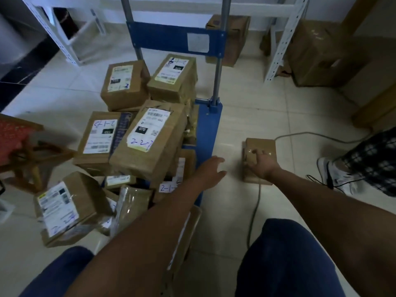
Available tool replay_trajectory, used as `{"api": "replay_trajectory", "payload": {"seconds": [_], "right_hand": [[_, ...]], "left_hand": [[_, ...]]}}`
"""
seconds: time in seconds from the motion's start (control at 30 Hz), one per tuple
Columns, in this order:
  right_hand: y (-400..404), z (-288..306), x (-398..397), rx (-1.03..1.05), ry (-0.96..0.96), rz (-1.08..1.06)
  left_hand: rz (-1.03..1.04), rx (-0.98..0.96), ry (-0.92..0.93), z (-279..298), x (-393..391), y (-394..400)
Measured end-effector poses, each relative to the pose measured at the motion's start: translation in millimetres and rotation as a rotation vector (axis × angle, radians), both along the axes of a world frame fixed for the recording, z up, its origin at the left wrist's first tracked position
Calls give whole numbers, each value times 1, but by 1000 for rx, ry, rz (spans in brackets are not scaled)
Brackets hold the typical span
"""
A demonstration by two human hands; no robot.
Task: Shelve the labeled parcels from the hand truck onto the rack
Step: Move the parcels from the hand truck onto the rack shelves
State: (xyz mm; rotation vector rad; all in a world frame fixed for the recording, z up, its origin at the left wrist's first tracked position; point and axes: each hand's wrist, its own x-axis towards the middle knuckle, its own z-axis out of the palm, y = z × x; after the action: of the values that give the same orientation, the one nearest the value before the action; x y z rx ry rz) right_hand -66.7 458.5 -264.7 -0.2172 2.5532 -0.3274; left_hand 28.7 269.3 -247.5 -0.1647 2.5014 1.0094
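A blue hand truck (211, 133) stands on the tiled floor, piled with several brown labeled parcels; the one marked 2-2-7 (147, 138) lies on top at the front. A small brown parcel (260, 148) lies apart on the floor to the truck's right. My right hand (262, 162) rests on that small parcel, fingers spread over its top. My left hand (211, 171) hovers open above the floor by the truck's right edge, holding nothing. The white rack (280, 48) stands at the back.
Larger cartons (321, 54) sit under the rack at back right. A grey cable (255, 211) runs across the floor by the small parcel. Another person's shoe (334, 174) and checked trouser leg are at the right. A red stool (17, 142) is at the left.
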Motion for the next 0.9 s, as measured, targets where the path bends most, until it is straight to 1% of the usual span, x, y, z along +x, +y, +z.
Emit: {"api": "replay_trajectory", "payload": {"seconds": [0.17, 0.27, 0.37, 0.53, 0.67, 0.8, 0.9], "right_hand": [[32, -63, -19, -28, 15, -77], [50, -96, -30, -46, 10, -146], [64, -116, -34, -23, 32, -227], [70, -137, -35, 26, 71, -282], [55, -148, -36, 18, 55, -330], [38, -156, -39, 19, 23, -370], [29, -162, -39, 40, 34, -391]], "left_hand": [[-5, -71, -49, -58, -18, 15], [-33, -106, -86, -82, -32, 26], [-79, -132, -116, -89, -48, 41], [-127, -200, -120, -95, -62, 46], [-147, -246, -137, -101, -59, 37], [-160, -248, -120, -97, -62, 34], [-160, -241, -110, -95, -65, 33]]}}
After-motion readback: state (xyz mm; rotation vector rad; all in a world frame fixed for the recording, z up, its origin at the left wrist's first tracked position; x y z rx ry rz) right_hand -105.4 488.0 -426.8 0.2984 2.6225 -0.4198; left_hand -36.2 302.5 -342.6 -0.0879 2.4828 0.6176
